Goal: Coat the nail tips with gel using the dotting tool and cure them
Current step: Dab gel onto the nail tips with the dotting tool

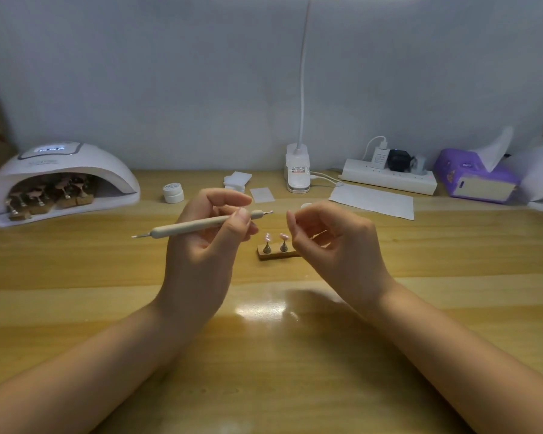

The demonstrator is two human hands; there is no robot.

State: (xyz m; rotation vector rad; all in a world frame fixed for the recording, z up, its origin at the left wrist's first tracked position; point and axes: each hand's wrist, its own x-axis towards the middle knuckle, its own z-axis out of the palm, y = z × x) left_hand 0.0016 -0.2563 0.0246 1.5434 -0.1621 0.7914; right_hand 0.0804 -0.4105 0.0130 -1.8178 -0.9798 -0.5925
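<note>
Left hand pinches dotting tool; right hand loosely curled, holding nothing — between coats, I'd say. Next: load gel, dab nail tips mid-desk.

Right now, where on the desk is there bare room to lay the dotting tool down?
The widest bare wood lies near the person, on the table between the forearms, in front of the nail stand. A second patch sits left of the left hand, in front of the curing lamp. The back edge is crowded: gel jar, pads, power strip.
</note>
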